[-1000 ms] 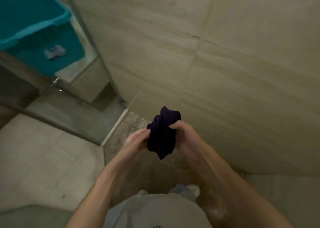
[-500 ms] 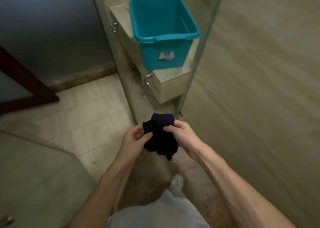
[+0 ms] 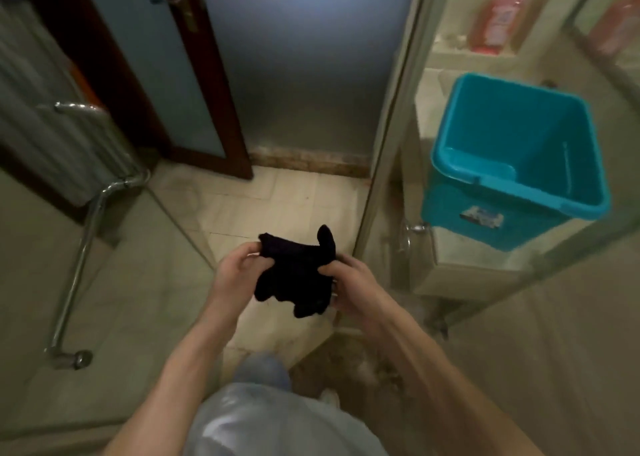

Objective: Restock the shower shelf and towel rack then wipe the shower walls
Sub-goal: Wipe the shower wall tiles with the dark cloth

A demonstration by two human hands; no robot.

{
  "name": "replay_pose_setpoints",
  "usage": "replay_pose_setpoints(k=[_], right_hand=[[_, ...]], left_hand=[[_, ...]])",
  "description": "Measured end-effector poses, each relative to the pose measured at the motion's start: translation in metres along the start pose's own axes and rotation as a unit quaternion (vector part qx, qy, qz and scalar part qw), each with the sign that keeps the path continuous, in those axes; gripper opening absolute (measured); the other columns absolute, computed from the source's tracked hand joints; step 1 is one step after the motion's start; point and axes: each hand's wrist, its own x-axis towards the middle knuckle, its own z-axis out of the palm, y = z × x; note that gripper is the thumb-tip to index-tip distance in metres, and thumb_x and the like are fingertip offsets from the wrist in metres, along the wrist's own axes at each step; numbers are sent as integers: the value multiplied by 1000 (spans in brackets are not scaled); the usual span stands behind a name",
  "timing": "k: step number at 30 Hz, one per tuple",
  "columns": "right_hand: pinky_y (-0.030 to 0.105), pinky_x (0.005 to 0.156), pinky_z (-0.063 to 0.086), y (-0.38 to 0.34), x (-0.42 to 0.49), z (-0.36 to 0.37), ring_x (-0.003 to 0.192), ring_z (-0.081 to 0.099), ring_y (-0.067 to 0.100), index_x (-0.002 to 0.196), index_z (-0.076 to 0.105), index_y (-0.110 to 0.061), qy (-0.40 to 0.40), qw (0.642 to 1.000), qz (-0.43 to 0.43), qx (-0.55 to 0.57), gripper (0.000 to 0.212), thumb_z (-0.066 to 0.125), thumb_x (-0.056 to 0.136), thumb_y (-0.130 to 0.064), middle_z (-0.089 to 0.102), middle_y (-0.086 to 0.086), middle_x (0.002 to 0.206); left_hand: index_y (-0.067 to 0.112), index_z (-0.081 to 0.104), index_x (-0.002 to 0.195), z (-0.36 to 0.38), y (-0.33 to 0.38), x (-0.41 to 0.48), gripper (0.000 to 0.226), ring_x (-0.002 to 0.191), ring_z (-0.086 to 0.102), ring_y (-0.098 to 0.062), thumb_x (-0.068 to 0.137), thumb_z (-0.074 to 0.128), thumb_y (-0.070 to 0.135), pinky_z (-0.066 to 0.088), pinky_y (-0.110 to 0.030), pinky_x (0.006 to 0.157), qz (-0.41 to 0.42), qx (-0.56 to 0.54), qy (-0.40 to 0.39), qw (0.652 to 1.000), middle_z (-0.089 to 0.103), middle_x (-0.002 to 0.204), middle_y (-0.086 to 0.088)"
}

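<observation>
View turns from wall to doorway; my left hand and right hand pinch dark cloth, apparently refolding; next: flat pad, wall wiping.

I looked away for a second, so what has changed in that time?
The view swung left toward the door, so the bin now shows on the right. The cloth, bunched before, is pulled wider between the hands. Unchanged: left hand and right hand both grip it.

Both hands gripping dark cloth, teal bin on ledge
</observation>
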Motion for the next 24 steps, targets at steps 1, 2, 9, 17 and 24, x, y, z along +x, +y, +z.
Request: replay_pose_setpoints(k=[1, 2, 9, 17, 24], right_hand=[[32, 71, 56, -5, 9, 4, 89, 72, 18, 125, 61, -11, -15, 1000, 6, 1, 31, 59, 94, -8, 73, 9, 108], [33, 74, 57, -12, 16, 9, 92, 72, 20, 126, 60, -11, -35, 999, 8, 0, 32, 61, 94, -11, 73, 10, 110], [49, 85, 61, -44, 68, 40, 91, 76, 20, 114, 68, -24, -13, 991, -15, -131, 20, 67, 94, -23, 77, 5, 103], [46, 82, 62, -84, 135, 68, 88, 75, 26, 101, 67, -20, 63, 991, -51, -109, 14, 68, 92, -31, 76, 10, 98], [43, 84, 59, -130, 226, 88, 99, 72, 24, 101, 71, -27, 149, 983, -106, -14, 20, 53, 102, -34, 76, 5, 103]], left_hand=[[19, 71, 101, -5, 1, 6, 21, 76, 72, -16, 96, 57, 4, 54, -30, 67, 4, -11, 17, 1000, 77, 82, -1], [19, 71, 101, -9, 3, 10, 20, 79, 73, -15, 96, 57, 5, 54, -29, 71, 7, -22, 29, 999, 77, 84, -1], [14, 66, 118, -21, 19, 42, 23, 96, 74, -21, 96, 62, 10, 57, -40, 90, 22, -57, 64, 996, 78, 101, -6], [20, 66, 113, -22, 45, 123, 18, 89, 75, -16, 96, 63, 16, 60, -31, 81, 45, -8, 20, 999, 78, 95, -2], [20, 66, 118, -35, 65, 259, 33, 102, 71, -10, 87, 76, 13, 58, -31, 90, 98, -5, -32, 995, 75, 108, 4]])
